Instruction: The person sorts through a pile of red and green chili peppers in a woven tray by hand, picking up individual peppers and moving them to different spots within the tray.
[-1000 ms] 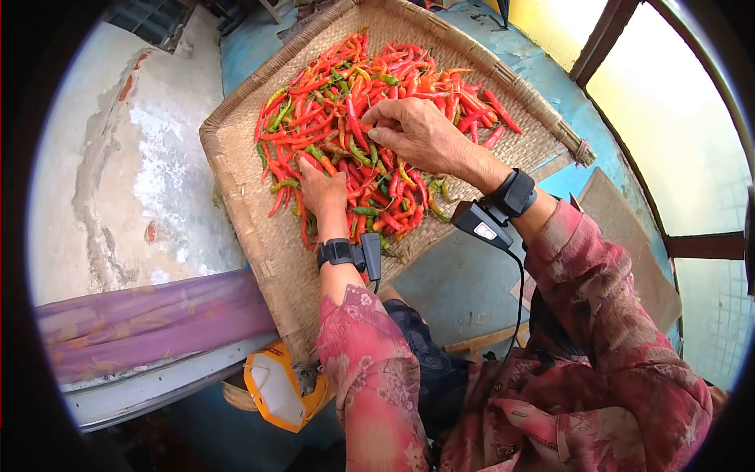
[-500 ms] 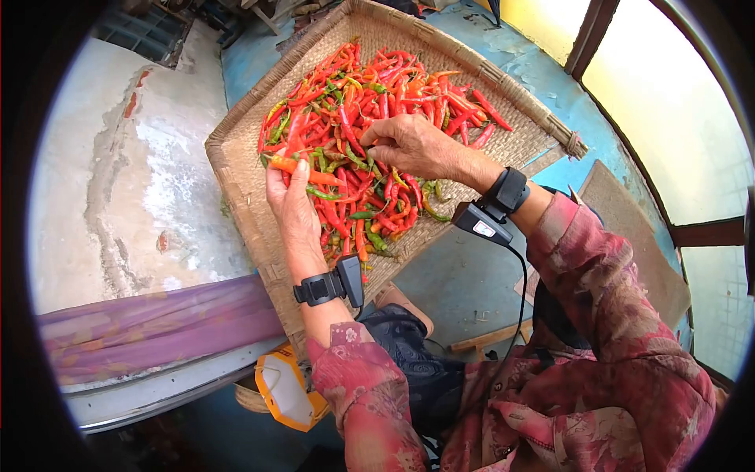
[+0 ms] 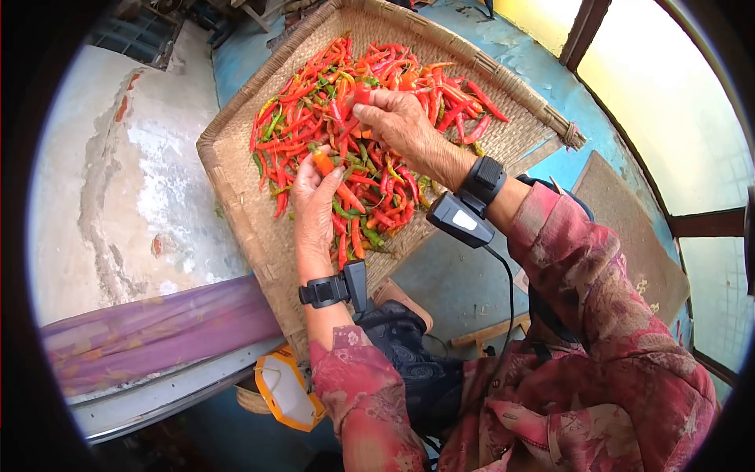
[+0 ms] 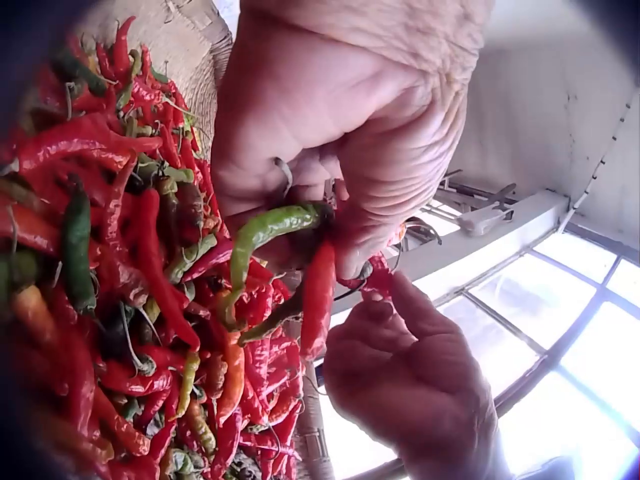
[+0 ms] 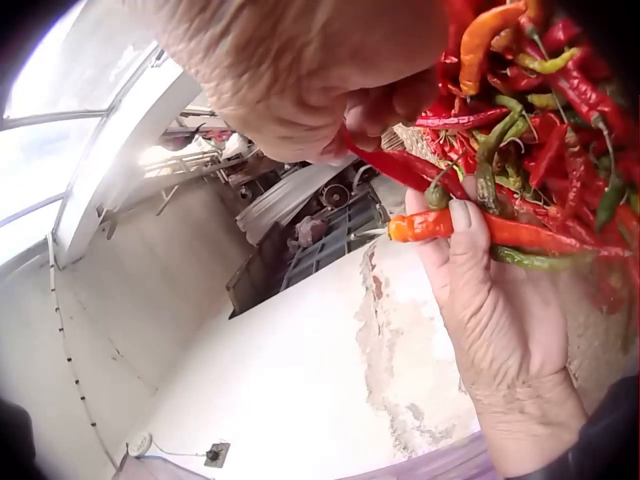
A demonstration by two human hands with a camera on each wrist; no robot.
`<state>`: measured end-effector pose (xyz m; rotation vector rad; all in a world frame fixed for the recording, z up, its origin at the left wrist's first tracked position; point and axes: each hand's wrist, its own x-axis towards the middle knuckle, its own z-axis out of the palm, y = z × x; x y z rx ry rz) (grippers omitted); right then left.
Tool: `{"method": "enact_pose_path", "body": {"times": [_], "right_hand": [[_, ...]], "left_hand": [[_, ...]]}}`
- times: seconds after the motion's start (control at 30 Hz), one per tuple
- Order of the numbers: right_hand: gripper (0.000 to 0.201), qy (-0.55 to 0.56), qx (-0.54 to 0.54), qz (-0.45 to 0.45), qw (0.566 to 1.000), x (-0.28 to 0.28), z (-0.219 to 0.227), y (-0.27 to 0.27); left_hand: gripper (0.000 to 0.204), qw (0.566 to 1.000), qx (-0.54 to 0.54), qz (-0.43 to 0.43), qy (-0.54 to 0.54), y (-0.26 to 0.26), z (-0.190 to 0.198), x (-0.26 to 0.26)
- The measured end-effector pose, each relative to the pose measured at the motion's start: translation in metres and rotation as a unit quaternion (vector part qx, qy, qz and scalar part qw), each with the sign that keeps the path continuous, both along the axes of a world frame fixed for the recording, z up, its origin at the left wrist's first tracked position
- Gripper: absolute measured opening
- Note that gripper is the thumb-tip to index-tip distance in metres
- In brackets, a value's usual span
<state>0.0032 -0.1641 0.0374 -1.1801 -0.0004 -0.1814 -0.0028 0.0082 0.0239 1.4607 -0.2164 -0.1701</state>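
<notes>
The left hand (image 3: 314,208) pinches an orange-red chili (image 3: 346,193) between thumb and fingers, above the near left part of the chili heap (image 3: 303,118). In the left wrist view, a green chili (image 4: 262,230) and a red one (image 4: 318,298) hang at the left hand (image 4: 340,120). Just up and to the right, the right hand (image 3: 413,130) holds a red chili (image 3: 362,94) at its fingertips. The right wrist view shows this red chili (image 5: 395,166) beside the orange one (image 5: 500,232); the right hand's (image 5: 290,70) inner fingers are partly hidden.
A woven tray (image 3: 259,228) with a raised rim lies under the heap. Along the left are a patchy wall (image 3: 157,181) and a purple cloth (image 3: 165,326). A yellow-framed object (image 3: 287,389) sits below the tray, and a board (image 3: 629,236) is at right.
The left hand has risen from the heap with chilies, then shifted slightly right. The right hand has lifted off the heap and moved slightly left, a red chili now visible in its fingertips.
</notes>
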Motion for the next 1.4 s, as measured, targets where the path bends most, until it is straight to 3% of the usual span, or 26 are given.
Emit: {"method": "enact_pose_path", "body": {"times": [0.03,0.13,0.27,0.33,0.37,0.47,0.53,0.6,0.73,0.77,0.83,0.87,0.93,1.0,1.07,1.13,1.2,1.27,1.4], "right_hand": [[0.016,0.018,0.000,0.009,1.000,0.004,-0.002,-0.004],[0.018,0.068,-0.130,0.019,0.989,0.009,-0.001,-0.018],[0.025,0.019,-0.095,-0.068,0.993,0.024,-0.015,-0.018],[0.035,-0.047,-0.305,-0.123,0.943,0.025,-0.015,-0.017],[0.036,-0.044,-0.396,-0.048,0.916,0.023,-0.017,-0.014],[0.033,-0.091,-0.395,0.126,0.905,0.012,-0.027,0.007],[0.029,-0.030,-0.378,0.140,0.915,0.005,-0.027,0.012],[0.026,-0.002,-0.271,0.093,0.958,0.006,-0.022,0.011],[0.027,-0.047,-0.416,-0.042,0.907,0.021,-0.014,-0.008],[0.027,-0.046,-0.416,-0.041,0.907,0.025,-0.015,-0.009],[0.034,-0.035,-0.222,-0.106,0.969,0.030,-0.018,-0.008],[0.034,-0.036,-0.221,-0.106,0.969,0.030,-0.021,-0.006],[0.041,-0.098,-0.399,-0.113,0.905,0.019,-0.018,-0.001],[0.037,-0.168,-0.408,0.092,0.893,0.010,-0.020,0.010],[0.037,-0.120,-0.496,0.186,0.840,-0.003,-0.030,0.024],[0.033,-0.099,-0.507,0.164,0.841,-0.014,-0.030,0.029],[0.030,-0.079,-0.517,0.142,0.841,-0.012,-0.032,0.030],[0.026,-0.100,-0.570,0.113,0.807,-0.001,-0.039,0.027],[0.023,-0.120,-0.527,0.124,0.832,0.009,-0.032,0.012]], "left_hand": [[0.039,1.000,0.010,0.014,0.024,0.011,-0.008,0.004],[0.036,0.997,0.000,0.042,0.061,0.034,-0.021,0.008],[0.028,0.989,-0.055,0.063,0.124,0.034,-0.009,-0.007],[0.029,0.994,-0.033,0.038,0.098,0.032,-0.004,-0.007],[0.031,0.995,-0.023,0.017,0.098,0.030,-0.002,-0.008],[0.033,0.999,0.003,-0.006,0.050,0.018,-0.002,-0.007],[0.033,0.999,0.015,-0.023,0.028,0.012,-0.003,-0.010],[0.034,0.997,0.029,-0.056,0.054,0.012,-0.004,-0.011],[0.036,0.991,0.064,0.021,0.113,0.028,-0.008,-0.010],[0.034,0.992,0.041,0.032,0.112,0.037,-0.018,-0.006],[0.034,0.989,0.006,0.057,0.133,0.039,-0.018,-0.008],[0.033,0.985,-0.030,0.080,0.152,0.039,-0.017,-0.008],[0.032,0.985,-0.049,0.078,0.145,0.036,-0.017,-0.007],[0.032,0.985,-0.055,0.075,0.145,0.032,-0.019,-0.006],[0.034,0.983,-0.063,0.085,0.149,0.020,-0.012,-0.008],[0.036,0.982,-0.072,0.095,0.148,0.016,-0.010,-0.009],[0.039,0.985,-0.082,0.035,0.145,0.015,-0.011,-0.010],[0.041,0.985,-0.058,0.051,0.155,0.015,-0.009,-0.012],[0.040,0.992,0.028,0.031,0.116,0.028,-0.011,-0.008]]}}
